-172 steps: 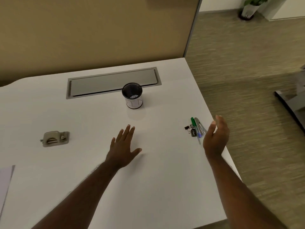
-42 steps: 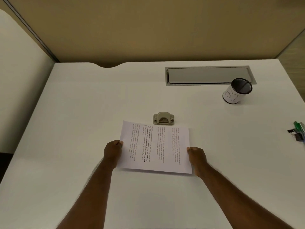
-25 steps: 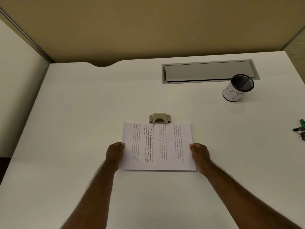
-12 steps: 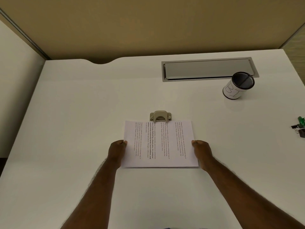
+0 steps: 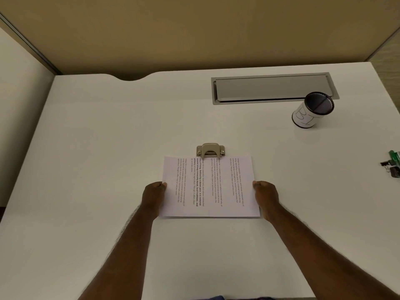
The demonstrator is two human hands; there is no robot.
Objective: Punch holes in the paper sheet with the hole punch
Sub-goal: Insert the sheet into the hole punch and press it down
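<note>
A printed paper sheet (image 5: pixel 211 187) lies on the white desk (image 5: pixel 97 148), turned sideways so its text lines run away from me. My left hand (image 5: pixel 154 195) pinches its left edge and my right hand (image 5: pixel 265 197) pinches its right edge. A small metal hole punch (image 5: pixel 210 150) stands just beyond the sheet. The sheet's far edge reaches the punch's mouth, a little left of the sheet's middle; whether it is inside the slot I cannot tell.
A black mesh pen cup (image 5: pixel 312 110) with a white label stands at the back right. In front of the tan partition (image 5: pixel 194 29) lies a grey cable hatch (image 5: pixel 273 88). A green marker and binder clips (image 5: pixel 392 163) sit at the right edge.
Both hands have slid the sheet away from me until its far edge meets the hole punch. Long before, my hands were bare and the punch stood to the left.
</note>
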